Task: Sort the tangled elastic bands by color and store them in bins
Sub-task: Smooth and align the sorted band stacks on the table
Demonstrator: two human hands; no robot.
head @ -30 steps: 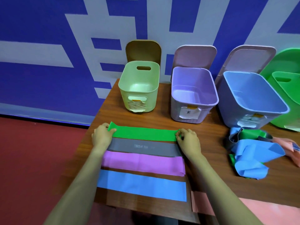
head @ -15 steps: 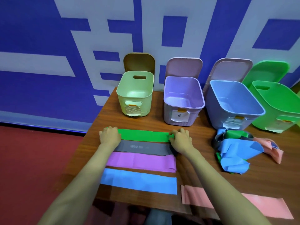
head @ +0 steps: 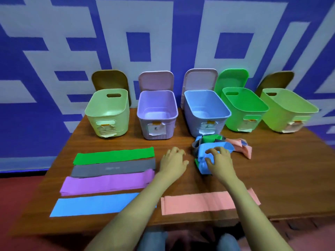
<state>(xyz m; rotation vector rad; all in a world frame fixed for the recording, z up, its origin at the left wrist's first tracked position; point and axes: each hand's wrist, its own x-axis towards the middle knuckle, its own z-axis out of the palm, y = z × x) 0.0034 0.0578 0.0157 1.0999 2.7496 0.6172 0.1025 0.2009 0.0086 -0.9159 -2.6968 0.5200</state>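
Atop tangled bands (head: 202,153), curled right fingers (head: 211,151).

Bright, even light washes the table (head: 272,178), leaving only soft shadows beneath the bins (head: 107,113). Colours run saturated. Wide-angle distortion bows the blue-and-white wall (head: 54,51) and splays the outer bins sideways. The frame is slightly soft, and the bin labels (head: 156,129) blur beyond reading.

A single wide-angle view, worn on the head, looks forward and down from close above the near edge of the surface (head: 272,169). The bins (head: 143,127) cross mid-frame, the wall (head: 163,42) fills the upper half, its lines bending toward the corners.
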